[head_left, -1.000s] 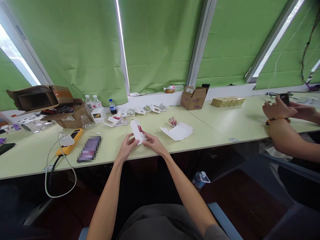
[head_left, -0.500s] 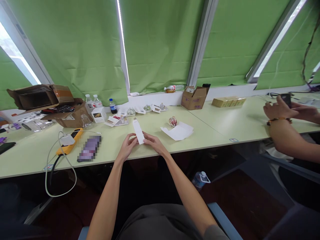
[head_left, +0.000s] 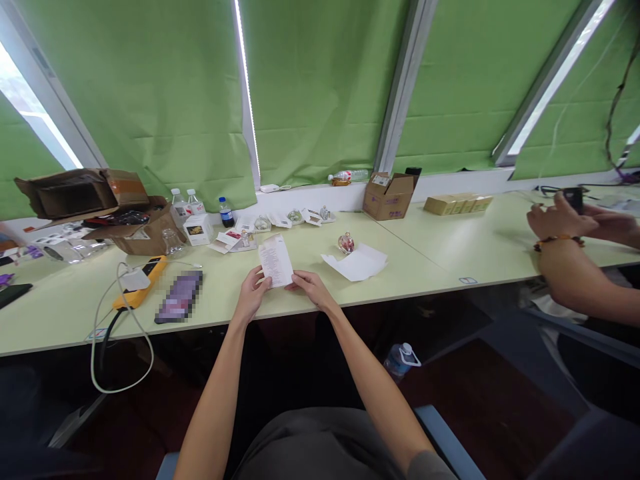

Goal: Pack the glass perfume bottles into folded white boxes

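Observation:
A small white box (head_left: pixel 276 261) with fine printed text on its broad face is held up over the table's near edge. My left hand (head_left: pixel 253 293) grips its left lower corner, thumb on the front. On the right lower corner, the fingers of my right hand (head_left: pixel 311 289) are closed. To the right, a round glass bottle (head_left: pixel 345 243) with a reddish tint stands on the table behind a creased white sheet (head_left: pixel 357 263). Farther back lie opened white packages (head_left: pixel 233 241) with small glass items on them.
At left are a phone (head_left: pixel 180 297), a yellow power strip (head_left: pixel 145 283) with a looping white cable, and open cardboard boxes (head_left: pixel 150 233). A brown carton (head_left: pixel 390 197) and gold boxes (head_left: pixel 457 203) stand at back right. Another person's hands (head_left: pixel 560 217) hold a dark phone.
The white box has turned in my hands, from its narrow blank side to its broad printed face. My hands have shifted slightly with it. The other things stay put.

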The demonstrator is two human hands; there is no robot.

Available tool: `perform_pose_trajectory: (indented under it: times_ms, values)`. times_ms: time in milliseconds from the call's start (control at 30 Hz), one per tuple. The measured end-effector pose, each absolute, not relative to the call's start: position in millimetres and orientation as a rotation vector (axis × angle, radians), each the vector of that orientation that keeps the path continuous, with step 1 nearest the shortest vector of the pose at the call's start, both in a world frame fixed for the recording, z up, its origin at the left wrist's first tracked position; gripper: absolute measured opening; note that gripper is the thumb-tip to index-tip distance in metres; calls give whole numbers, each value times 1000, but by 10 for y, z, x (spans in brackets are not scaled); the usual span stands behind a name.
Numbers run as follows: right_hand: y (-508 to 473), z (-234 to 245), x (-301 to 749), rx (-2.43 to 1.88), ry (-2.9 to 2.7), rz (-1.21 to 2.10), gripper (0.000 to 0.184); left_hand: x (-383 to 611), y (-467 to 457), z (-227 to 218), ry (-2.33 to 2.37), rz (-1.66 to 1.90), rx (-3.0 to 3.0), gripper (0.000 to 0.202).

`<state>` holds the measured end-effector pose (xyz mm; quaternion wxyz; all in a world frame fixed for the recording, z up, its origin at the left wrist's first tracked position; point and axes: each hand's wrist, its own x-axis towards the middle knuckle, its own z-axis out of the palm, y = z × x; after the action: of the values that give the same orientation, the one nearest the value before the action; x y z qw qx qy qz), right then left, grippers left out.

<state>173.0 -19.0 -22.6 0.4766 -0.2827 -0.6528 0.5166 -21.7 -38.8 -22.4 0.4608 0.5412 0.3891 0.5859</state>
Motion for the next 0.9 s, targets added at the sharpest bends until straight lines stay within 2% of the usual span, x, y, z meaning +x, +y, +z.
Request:
perform_pose_trajectory:
  times_ms: [433, 700, 900]
  values:
    - [-177, -274, 1703, -791, -1382, 1145, 50, -213, -408, -194, 948, 1454, 1292, 69]
    - [-150, -315, 1704, -857, -1343, 1155, 51, -197, -465, -140, 934, 1417, 1248, 58]
    - [-172, -294, 1702, -802, -1322, 1163, 55, -203, -469, -137, 900, 1390, 1273, 64]
